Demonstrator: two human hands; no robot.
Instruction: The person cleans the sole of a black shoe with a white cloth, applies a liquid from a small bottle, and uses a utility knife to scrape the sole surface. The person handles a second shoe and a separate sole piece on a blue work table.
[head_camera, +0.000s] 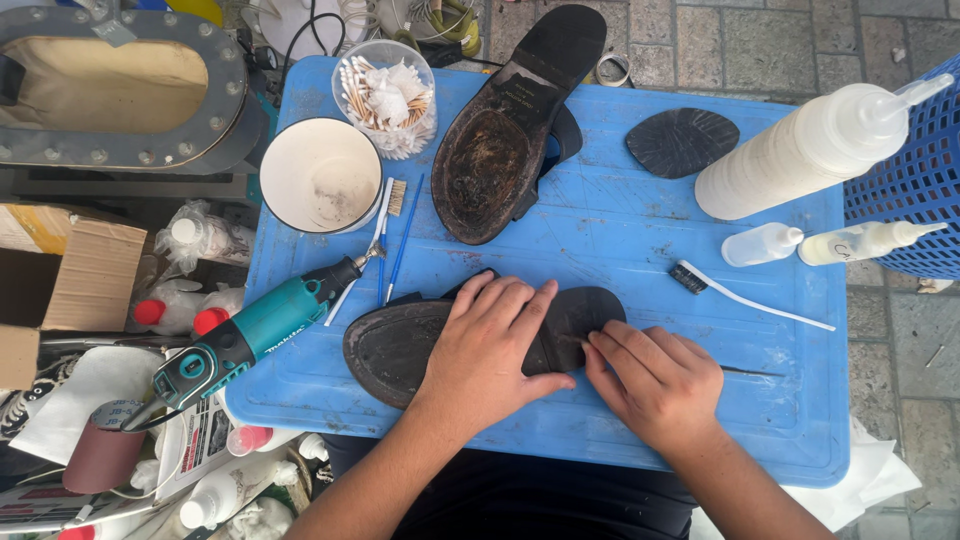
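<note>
A black shoe (400, 345) lies sole up on the blue table (780, 400) near its front edge. My left hand (490, 345) presses flat on the middle of that sole. My right hand (655, 380) pinches at the heel end of the sole (590, 312), fingertips against its edge. A second black shoe (505, 130), also sole up, lies farther back in the middle. A loose black rubber sole piece (682, 140) rests to its right.
A teal rotary tool (250, 335) lies at the table's left edge. A white bowl (320, 175), a jar of cotton swabs (388, 95), thin brushes (392, 235), a white toothbrush (745, 295) and three squeeze bottles (810, 150) sit around. A blue crate (920, 180) stands right.
</note>
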